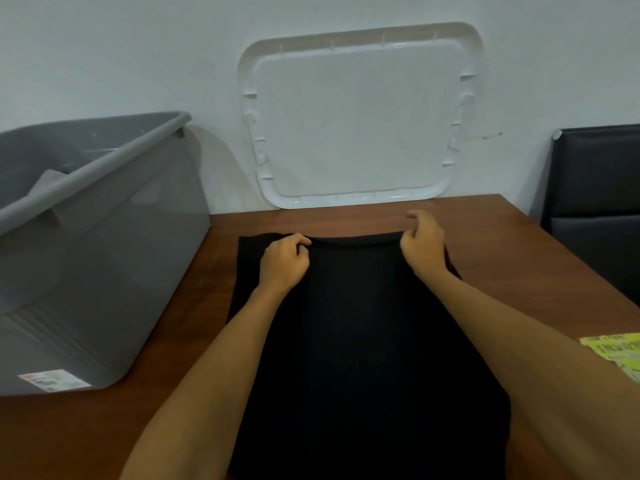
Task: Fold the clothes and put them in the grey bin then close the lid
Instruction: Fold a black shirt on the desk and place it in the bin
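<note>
Wooden table [485,244] bears black garment [363,323], both hands seemingly pinching its far edge

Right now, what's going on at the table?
A person is folding a black garment spread on the wooden table. Both hands pinch its far edge, the left hand and the right hand set apart along that edge. The grey bin stands open at the left with something grey already inside. Its white lid leans against the wall behind the table, so nothing is closed yet.

Head camera looks down, close over the table [519,258].
</note>
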`<state>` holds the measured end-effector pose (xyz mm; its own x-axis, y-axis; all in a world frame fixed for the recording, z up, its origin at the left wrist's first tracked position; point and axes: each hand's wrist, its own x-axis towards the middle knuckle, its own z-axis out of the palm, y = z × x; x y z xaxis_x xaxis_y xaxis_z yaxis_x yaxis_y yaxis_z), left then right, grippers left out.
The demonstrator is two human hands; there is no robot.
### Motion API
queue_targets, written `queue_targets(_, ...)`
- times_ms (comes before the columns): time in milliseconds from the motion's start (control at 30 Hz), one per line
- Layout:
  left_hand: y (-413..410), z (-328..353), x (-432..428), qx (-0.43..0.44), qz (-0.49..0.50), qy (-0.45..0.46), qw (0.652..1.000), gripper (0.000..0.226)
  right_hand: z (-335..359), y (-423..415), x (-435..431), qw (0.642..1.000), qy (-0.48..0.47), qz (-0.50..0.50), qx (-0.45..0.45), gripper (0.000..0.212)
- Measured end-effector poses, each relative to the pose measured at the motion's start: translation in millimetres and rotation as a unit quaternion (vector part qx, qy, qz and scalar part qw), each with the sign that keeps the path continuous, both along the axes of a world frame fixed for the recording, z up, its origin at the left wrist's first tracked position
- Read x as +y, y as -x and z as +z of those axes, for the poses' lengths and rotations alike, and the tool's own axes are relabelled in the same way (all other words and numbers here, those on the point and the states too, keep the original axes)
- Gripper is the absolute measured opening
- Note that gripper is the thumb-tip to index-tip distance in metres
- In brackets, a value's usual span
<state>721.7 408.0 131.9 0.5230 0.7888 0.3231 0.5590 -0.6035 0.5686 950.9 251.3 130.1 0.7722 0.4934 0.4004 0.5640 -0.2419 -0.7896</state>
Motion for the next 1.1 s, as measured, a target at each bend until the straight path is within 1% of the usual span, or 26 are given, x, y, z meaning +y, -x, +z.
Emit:
queue_targets(33, -2.3, 1.0, -7.0, 0.039, -0.006, -0.047, 0.998, 0.023, -3.0, 4.1, 0.7, 0.996, 0.023, 0.026, -0.084, 0.032)
queue_targets(100, -7.7, -0.2, -17.3, 0.089, -0.022, -0.119, 0.989, 0.019, -9.1, 9.8, 2.6, 0.964, 0.076, 0.068, -0.244, 0.016)
queue_targets(133, -10.1, -2.0, -19.8, 0.106, -0.031, -0.137, 0.984, 0.017, -9.4, 14.1, 3.3, 0.945, 0.112, 0.091, -0.292, 0.011)
queue_targets(167, -12.0, -4.2, -19.8, 0.116, -0.039, -0.141, 0.982, 0.015, -9.8, 18.1, 4.5, 0.93, 0.153, 0.118, -0.312, 0.007)
queue_targets(200, -12.9, -6.4, -18.1, 0.117, -0.044, -0.134, 0.983, 0.014, -10.2, 21.9, 6.0, 0.919, 0.194, 0.141, -0.312, 0.005)
queue_targets(233, -13.8, -9.0, -15.0, 0.117, -0.045, -0.118, 0.985, 0.015, -10.4, 23.9, 7.4, 0.917, 0.224, 0.148, -0.297, 0.004)
queue_targets(267, -14.2, -12.5, -10.9, 0.123, -0.039, -0.098, 0.987, 0.023, -12.7, 23.0, 9.3, 0.92, 0.24, 0.136, -0.277, 0.009)
queue_targets(300, -14.6, -15.1, -6.9, 0.144, -0.025, -0.071, 0.987, 0.035, -15.4, 20.1, 11.1, 0.925, 0.256, 0.111, -0.258, 0.02)
queue_targets(367, -16.0, -17.6, -0.6, 0.206, 0.0, -0.01, 0.979, 0.058, -20.3, 14.3, 12.7, 0.928, 0.307, 0.063, -0.2, 0.056)
queue_targets(400, -17.2, -17.9, 1.1, 0.231, 0.007, 0.009, 0.973, 0.066, -21.9, 12.5, 13.4, 0.925, 0.333, 0.054, -0.174, 0.071)
queue_targets(433, -18.8, -18.2, 2.3, 0.249, 0.01, 0.015, 0.968, 0.071, -23.1, 10.7, 15.0, 0.921, 0.352, 0.051, -0.16, 0.08)
queue_targets(467, -20.7, -17.7, 2.6, 0.259, 0.008, 0.017, 0.966, 0.073, -23.7, 9.8, 17.0, 0.916, 0.365, 0.055, -0.158, 0.083)
queue_targets(567, -24.0, -14.3, 0.5, 0.271, 0.008, 0.041, 0.962, 0.072, -22.0, 11.4, 19.4, 0.903, 0.38, 0.081, -0.183, 0.078)
queue_targets(633, -24.6, -14.2, -0.3, 0.265, 0.013, 0.046, 0.963, 0.071, -21.7, 12.4, 19.1, 0.905, 0.375, 0.077, -0.187, 0.072)
queue_targets(733, -23.6, -15.7, -1.0, 0.205, 0.028, 0.025, 0.978, 0.065, -19.5, 13.7, 17.2, 0.92, 0.35, 0.04, -0.172, 0.063)
queue_targets(800, -21.9, -15.7, -6.1, 0.158, 0.045, -0.029, 0.986, 0.049, -20.2, 14.1, 16.5, 0.919, 0.359, 0.038, -0.16, 0.064)
queue_targets(867, -19.5, -13.3, -14.0, 0.14, 0.077, -0.087, 0.983, 0.034, -19.4, 12.8, 17.4, 0.9, 0.41, 0.072, -0.132, 0.072)
queue_targets(933, -16.8, -10.9, -16.9, 0.164, 0.11, -0.099, 0.975, 0.036, -11.7, 6.4, 19.6, 0.874, 0.462, 0.112, -0.101, 0.078)
queue_targets(967, -14.5, -11.3, -15.3, 0.184, 0.118, -0.079, 0.973, 0.039, -5.3, 1.6, 20.9, 0.867, 0.473, 0.126, -0.093, 0.079)
queue_targets(1000, -12.3, -12.6, -12.0, 0.209, 0.121, -0.041, 0.97, 0.046, 0.9, -4.1, 19.0, 0.87, 0.466, 0.131, -0.093, 0.079)
queue_targets(1067, -7.0, -13.6, -2.0, 0.259, 0.104, 0.04, 0.959, 0.058, 2.5, -17.4, 11.1, 0.891, 0.422, 0.106, -0.126, 0.075)
queue_targets(1100, -6.6, -14.2, 3.1, 0.276, 0.094, 0.062, 0.954, 0.06, -1.9, -23.0, 5.7, 0.893, 0.418, 0.086, -0.14, 0.075)
